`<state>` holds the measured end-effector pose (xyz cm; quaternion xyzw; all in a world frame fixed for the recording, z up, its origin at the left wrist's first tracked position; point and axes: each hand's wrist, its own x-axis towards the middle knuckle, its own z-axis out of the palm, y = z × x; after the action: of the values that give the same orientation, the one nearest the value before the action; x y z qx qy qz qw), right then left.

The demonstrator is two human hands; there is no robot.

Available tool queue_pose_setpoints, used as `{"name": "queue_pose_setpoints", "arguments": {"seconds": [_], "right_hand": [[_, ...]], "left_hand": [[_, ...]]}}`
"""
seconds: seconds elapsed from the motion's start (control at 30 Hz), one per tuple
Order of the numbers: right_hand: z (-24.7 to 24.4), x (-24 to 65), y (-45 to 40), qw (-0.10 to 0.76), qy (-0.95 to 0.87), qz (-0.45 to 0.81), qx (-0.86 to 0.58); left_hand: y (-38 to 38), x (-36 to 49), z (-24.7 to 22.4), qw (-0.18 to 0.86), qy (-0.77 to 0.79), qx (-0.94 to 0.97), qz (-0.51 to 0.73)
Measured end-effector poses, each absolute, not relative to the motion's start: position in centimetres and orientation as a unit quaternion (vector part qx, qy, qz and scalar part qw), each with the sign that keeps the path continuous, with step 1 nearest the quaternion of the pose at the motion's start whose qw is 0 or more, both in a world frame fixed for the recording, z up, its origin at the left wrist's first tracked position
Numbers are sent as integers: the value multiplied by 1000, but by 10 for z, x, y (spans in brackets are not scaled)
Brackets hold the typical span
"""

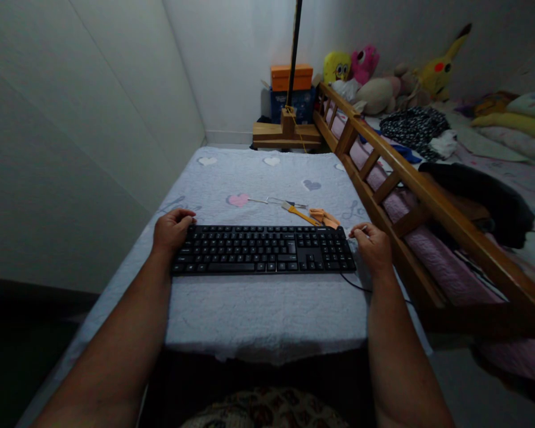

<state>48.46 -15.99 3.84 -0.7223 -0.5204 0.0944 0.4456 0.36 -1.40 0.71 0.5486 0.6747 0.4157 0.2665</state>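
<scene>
A black keyboard (241,249) lies flat on the cloth-covered table, its keys facing up and its cable leaving at the lower right. At its upper left corner is my left hand (172,232), fingers curled together; whether they grip anything is hidden. My right hand (372,244) is just beyond the keyboard's right end, thumb and fingers pinched, with a small pale thing between them too tiny to identify. Behind the keyboard lie a brush (301,214) with a yellow handle, a crumpled orange cloth or glove (324,217) and a thin metal tool (279,201).
The table's pale blue cloth (258,309) has heart prints. A wooden bed rail (410,184) runs along the right side, with bedding and plush toys beyond it. Behind the table stand a wooden stand (310,141) with a black pole and an orange box (292,77).
</scene>
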Motion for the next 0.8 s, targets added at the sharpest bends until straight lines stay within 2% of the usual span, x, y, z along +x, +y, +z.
{"name": "queue_pose_setpoints", "arguments": {"seconds": [0.4,0.8], "right_hand": [[36,485,-157,444,-532,86,-716],[55,488,-146,352,-561,113,-741]], "left_hand": [[-16,7,13,262,675,547,420],[-15,4,10,274,668,547,424]]}}
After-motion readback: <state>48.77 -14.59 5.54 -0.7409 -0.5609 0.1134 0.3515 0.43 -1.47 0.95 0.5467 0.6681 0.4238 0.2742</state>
